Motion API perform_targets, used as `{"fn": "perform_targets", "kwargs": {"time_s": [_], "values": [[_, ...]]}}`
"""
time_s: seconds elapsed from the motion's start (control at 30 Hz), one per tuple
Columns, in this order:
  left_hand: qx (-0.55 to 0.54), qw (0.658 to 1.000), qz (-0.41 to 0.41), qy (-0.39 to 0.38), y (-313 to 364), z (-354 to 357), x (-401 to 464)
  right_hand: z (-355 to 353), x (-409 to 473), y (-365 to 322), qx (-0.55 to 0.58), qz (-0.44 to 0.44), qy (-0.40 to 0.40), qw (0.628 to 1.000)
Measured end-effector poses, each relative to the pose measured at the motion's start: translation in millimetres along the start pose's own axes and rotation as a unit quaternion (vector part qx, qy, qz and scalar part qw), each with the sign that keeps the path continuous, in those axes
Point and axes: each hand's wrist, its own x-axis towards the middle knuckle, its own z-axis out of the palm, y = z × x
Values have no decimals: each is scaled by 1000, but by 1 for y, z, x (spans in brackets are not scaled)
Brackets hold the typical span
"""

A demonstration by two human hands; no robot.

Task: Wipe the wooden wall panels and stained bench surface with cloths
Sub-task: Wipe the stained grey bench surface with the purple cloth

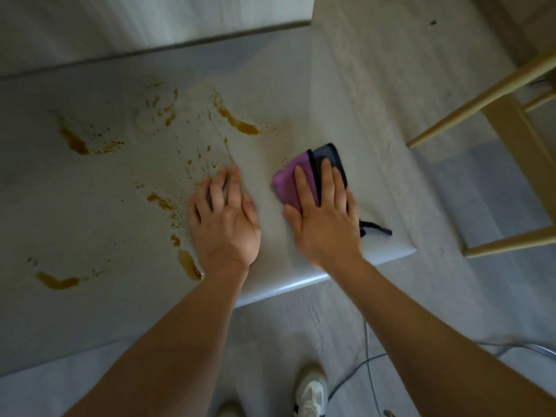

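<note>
A: Where is the cloth?
B: The purple cloth (pixel 288 185) lies with a dark cloth (pixel 332 158) on the white bench (pixel 90 206), near its right end. The right hand (pixel 323 215) presses flat on both, fingers straight.
A: And the other hand?
B: The left hand (pixel 224 218) rests flat on the bench, fingers spread, beside the brown stains (pixel 240 124).

Pale plank floor (pixel 451 206), wooden chair legs (pixel 481 94), grey cable (pixel 368 371).
</note>
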Motion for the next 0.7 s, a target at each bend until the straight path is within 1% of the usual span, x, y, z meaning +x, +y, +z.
{"fn": "perform_targets", "kwargs": {"time_s": [0.07,0.2,0.3,0.37,0.43,0.53,0.6,0.7], "values": [[0,1000,0,-12,0,0,0,5,-14,-7,-4,-8,7,1000],[-2,1000,-4,-3,1,-1,1,-5,21,3,-11,-41,-39,998],[3,1000,1,8,0,1,1,-15,65,-2,3,-16,-33,999],[2,1000,-4,8,1,1,1,-15,78,-7,0,-4,-26,1000],[-2,1000,-3,5,1,0,1,-13,65,-7,-8,-10,-16,1000],[5,1000,-2,3,1,1,1,0,21,-9,-11,-68,17,998],[1,1000,-7,-6,1,1,-1,4,7,-7,-5,-86,7,996],[4,1000,-1,0,1,2,1,0,25,-3,-18,-91,-12,996]]}}
